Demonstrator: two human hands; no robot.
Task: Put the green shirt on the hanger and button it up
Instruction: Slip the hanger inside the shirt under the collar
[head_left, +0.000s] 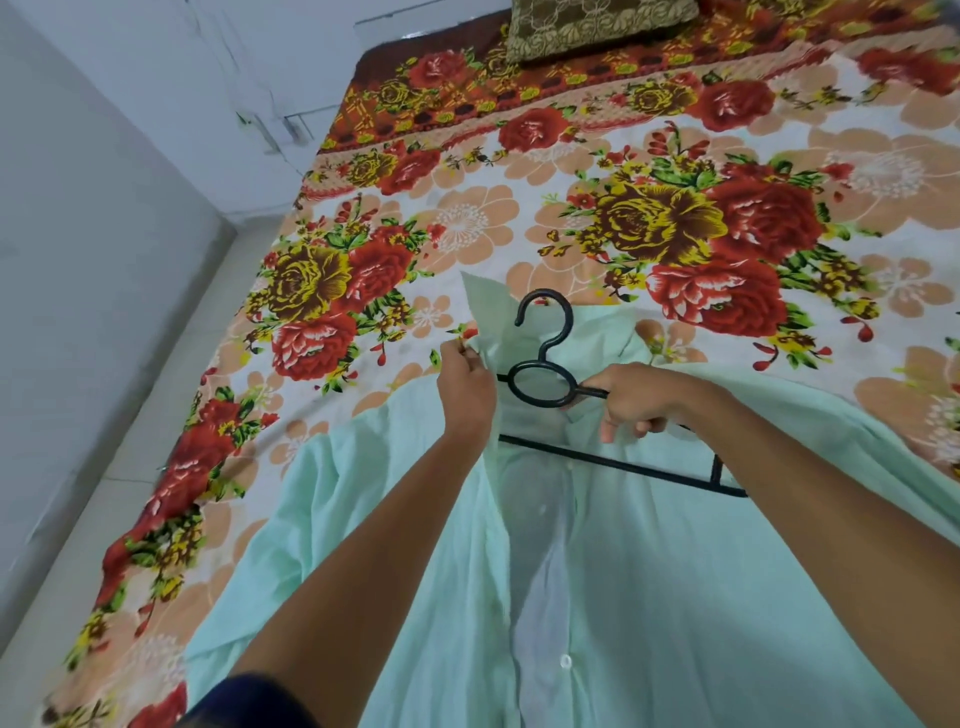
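The green shirt (649, 597) lies on the bed (571, 208), the hanger (545, 374) inside its collar. Left hand (467, 389) grip pinches the collar edge; right hand (639, 400) grip clasps hanger and cloth. Open bedspread lies beyond.

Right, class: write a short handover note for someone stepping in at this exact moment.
Left hand: pinching the left collar edge of the green shirt.
Right hand: gripping the black hanger by its right arm, with shirt fabric.
The shirt lies open, front up, on the floral bedsheet; the hanger sits at the collar, hook poking out above.
Done: hanger partly inside.
Left: seat both shoulders, then fasten every button.
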